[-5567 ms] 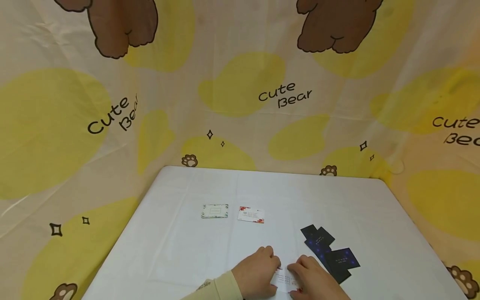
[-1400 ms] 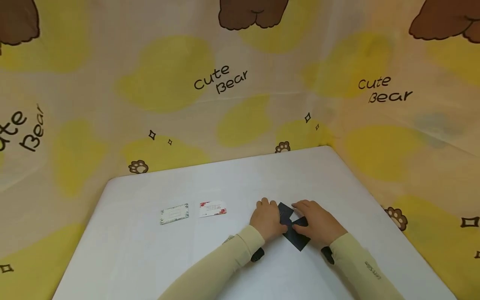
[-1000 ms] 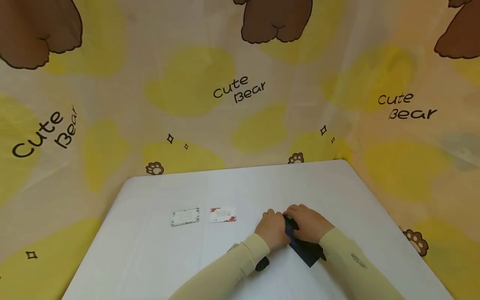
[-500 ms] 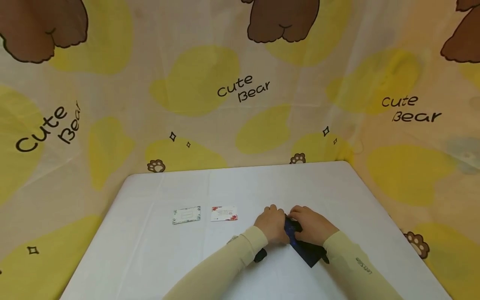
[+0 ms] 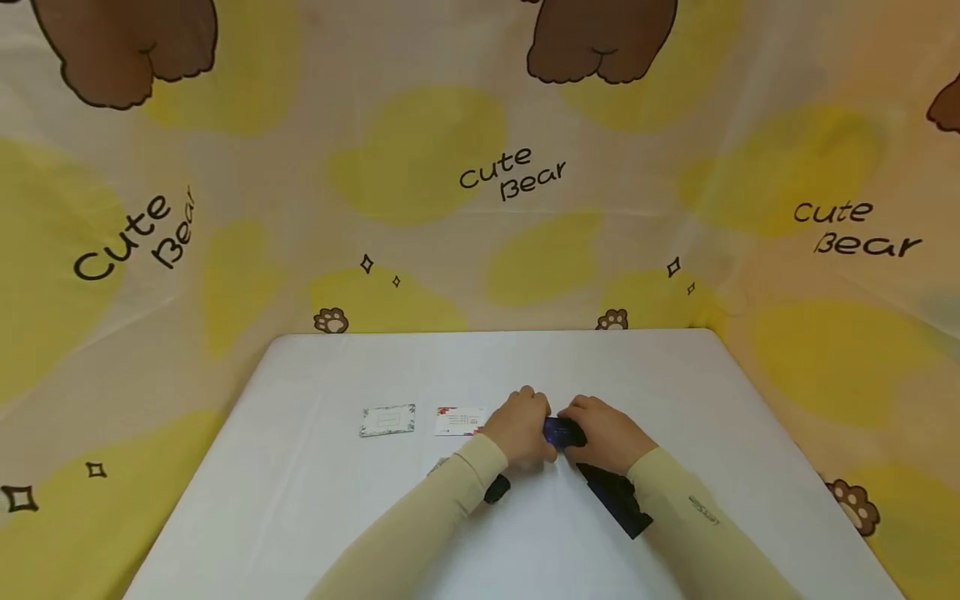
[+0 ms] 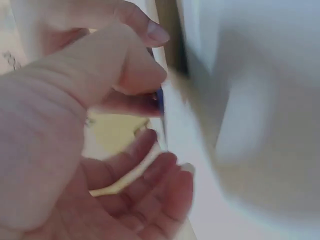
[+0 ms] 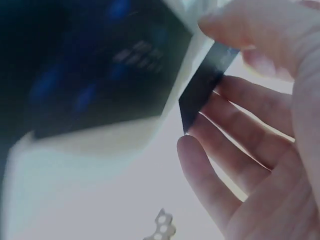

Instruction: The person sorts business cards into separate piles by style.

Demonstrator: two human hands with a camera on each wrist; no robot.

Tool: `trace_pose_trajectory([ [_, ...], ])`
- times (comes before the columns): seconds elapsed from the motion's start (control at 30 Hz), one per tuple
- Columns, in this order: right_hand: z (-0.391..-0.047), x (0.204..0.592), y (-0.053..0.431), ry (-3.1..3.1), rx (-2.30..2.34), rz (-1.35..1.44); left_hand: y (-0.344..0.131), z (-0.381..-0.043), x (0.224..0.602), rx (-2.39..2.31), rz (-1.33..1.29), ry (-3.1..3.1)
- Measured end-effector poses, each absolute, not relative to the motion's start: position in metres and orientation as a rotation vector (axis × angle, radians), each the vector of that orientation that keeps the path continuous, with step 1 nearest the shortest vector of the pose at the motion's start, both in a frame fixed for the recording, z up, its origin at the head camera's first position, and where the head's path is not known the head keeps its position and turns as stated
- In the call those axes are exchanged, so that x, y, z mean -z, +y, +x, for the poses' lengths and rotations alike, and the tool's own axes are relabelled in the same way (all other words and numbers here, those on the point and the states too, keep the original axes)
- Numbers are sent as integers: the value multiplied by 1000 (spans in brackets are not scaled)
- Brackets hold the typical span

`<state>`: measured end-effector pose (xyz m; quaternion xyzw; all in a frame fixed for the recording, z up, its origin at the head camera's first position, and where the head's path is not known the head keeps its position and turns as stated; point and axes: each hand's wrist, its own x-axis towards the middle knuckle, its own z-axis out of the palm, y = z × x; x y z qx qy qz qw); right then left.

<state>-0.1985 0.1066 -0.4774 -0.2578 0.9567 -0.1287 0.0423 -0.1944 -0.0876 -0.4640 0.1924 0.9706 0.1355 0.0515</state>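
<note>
A dark blue business card [image 5: 564, 432] is between both hands at the table's middle right in the head view. My left hand [image 5: 519, 429] pinches its left edge; the left wrist view shows only a thin blue edge by the thumb. My right hand [image 5: 609, 435] holds the other end, and in the right wrist view that card [image 7: 205, 90] is between thumb and fingers. More dark cards [image 5: 617, 504] lie overlapped under the right wrist, partly hidden by the sleeve. They loom large and blurred as printed dark cards [image 7: 100, 75] in the right wrist view.
A green-bordered white card [image 5: 387, 421] lies to the left on the white table [image 5: 315, 483]. Beside it is a white card with red flowers [image 5: 456, 422], close to the left hand. A printed cloth [image 5: 420, 167] hangs behind the table's far edge.
Earlier both hands held a white card near the front. They moved to the dark cards at right, and one dark blue card has now shifted left, apart from the others. The head view has turned.
</note>
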Motion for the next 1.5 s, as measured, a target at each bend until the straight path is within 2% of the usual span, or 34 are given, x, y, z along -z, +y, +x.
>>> trace_pose_trajectory([
  [0.27,-213,489,94,2964,482,-767,-88,-218,486,-383,666,2954],
  [0.63,-205,497,117,2937,502,-577,-72,-220,493,-323,651,2931],
  [0.8,-189,493,134,2972,507,-520,-61,-214,491,-244,763,2930],
  [1.03,-151,482,168,2976,580,-467,-31,-198,478,-124,1116,2855],
  [1.13,-137,481,187,2929,626,-457,-13,-184,478,-127,1188,2845],
  [1.3,-121,484,212,2891,623,-497,12,-159,488,-231,1051,2891],
  [1.5,-114,487,216,2874,567,-461,28,-150,491,-270,856,2910],
])
